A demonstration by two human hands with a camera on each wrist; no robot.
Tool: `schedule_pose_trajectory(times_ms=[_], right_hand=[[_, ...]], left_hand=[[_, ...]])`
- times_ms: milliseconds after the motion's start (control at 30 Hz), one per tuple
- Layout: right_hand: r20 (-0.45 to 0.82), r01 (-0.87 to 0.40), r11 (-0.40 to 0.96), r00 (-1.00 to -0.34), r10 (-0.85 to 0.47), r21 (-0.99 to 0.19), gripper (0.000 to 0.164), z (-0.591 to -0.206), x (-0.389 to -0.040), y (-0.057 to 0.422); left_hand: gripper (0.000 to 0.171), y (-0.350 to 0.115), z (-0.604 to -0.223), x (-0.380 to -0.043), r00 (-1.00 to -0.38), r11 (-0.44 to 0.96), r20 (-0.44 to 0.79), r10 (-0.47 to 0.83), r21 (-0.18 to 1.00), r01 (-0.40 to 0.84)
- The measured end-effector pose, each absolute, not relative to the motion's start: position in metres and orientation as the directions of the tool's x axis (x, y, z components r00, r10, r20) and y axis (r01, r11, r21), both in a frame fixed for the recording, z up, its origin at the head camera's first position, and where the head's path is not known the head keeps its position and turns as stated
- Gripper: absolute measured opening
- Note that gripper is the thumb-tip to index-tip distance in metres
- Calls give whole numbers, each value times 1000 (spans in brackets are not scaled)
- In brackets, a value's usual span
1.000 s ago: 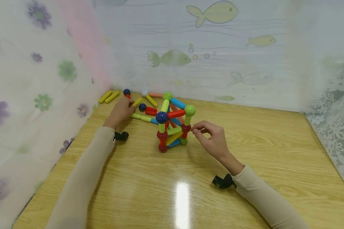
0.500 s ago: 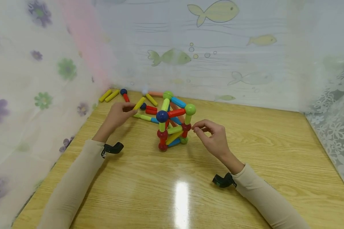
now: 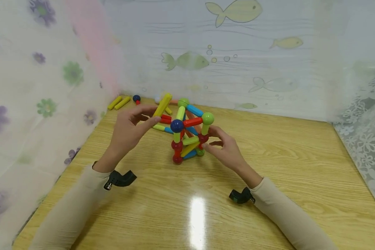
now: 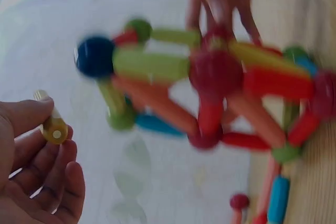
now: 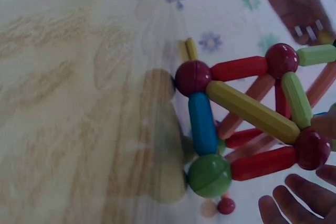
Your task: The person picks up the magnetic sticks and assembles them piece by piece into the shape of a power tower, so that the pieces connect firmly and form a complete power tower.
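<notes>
My left hand [image 3: 125, 132] pinches a yellow magnetic stick [image 3: 163, 105] between thumb and fingers, tilted in the air just left of the tower. In the left wrist view the stick [image 4: 55, 129] shows its round metal end. A tower [image 3: 193, 122] of coloured magnetic sticks and balls stands upright on the table. My right hand [image 3: 228, 149] holds it at the right side, thumb and fingers around a dark red ball [image 3: 203, 138] halfway up. The right wrist view shows that dark red ball [image 5: 313, 150] between the thumb and the spread fingers.
Behind my left hand lie two yellow sticks [image 3: 119, 103], a dark blue ball [image 3: 136, 98] with a red stick, and red sticks [image 3: 166, 119]. A line of lime and blue sticks [image 3: 159, 127] lies left of the tower. A fish-print curtain [image 3: 187, 41] borders the table's back.
My left hand has picked the yellow stick off the table and brought it rightward and up towards the tower. My right hand has closed in around the ball on the tower's right side.
</notes>
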State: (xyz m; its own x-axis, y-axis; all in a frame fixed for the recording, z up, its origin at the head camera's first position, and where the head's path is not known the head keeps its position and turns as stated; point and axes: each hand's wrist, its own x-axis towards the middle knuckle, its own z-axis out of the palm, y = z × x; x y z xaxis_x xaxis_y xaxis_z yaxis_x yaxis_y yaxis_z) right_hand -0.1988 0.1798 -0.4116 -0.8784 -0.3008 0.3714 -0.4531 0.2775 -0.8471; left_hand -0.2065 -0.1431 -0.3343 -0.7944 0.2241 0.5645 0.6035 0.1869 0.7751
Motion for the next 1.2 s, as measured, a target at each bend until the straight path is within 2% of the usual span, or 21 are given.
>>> schedule_pose_trajectory(times_ms=[100, 167, 267, 400, 733, 1000, 1200], right_hand=[[312, -403, 269, -893, -324, -875, 47, -415, -202, 175], [306, -395, 268, -897, -320, -879, 43, -416, -203, 172], [310, -396, 265, -898, -312, -879, 41, -418, -205, 170], [304, -391, 273, -900, -311, -879, 41, -418, -205, 169], [318, -402, 284, -900, -299, -870, 40, -416, -199, 167], [345, -424, 288, -893, -288, -859, 40, -417, -197, 164], [369, -451, 287, -881, -298, -845, 40, -418, -195, 161]], left_hand=[[26, -129, -330, -190, -717, 92, 615, 327, 735, 672], [25, -122, -331, -182, -679, 79, 618, 396, 714, 696], [28, -116, -333, -176, -625, 110, 626, 466, 660, 743], [33, -111, -336, -174, -567, 202, 671, 477, 544, 814], [34, -94, -355, -173, -490, 414, 781, 387, 328, 849], [32, -83, -374, -177, -504, 485, 772, 387, 294, 823], [35, -82, -382, -183, -478, 521, 776, 412, 229, 822]])
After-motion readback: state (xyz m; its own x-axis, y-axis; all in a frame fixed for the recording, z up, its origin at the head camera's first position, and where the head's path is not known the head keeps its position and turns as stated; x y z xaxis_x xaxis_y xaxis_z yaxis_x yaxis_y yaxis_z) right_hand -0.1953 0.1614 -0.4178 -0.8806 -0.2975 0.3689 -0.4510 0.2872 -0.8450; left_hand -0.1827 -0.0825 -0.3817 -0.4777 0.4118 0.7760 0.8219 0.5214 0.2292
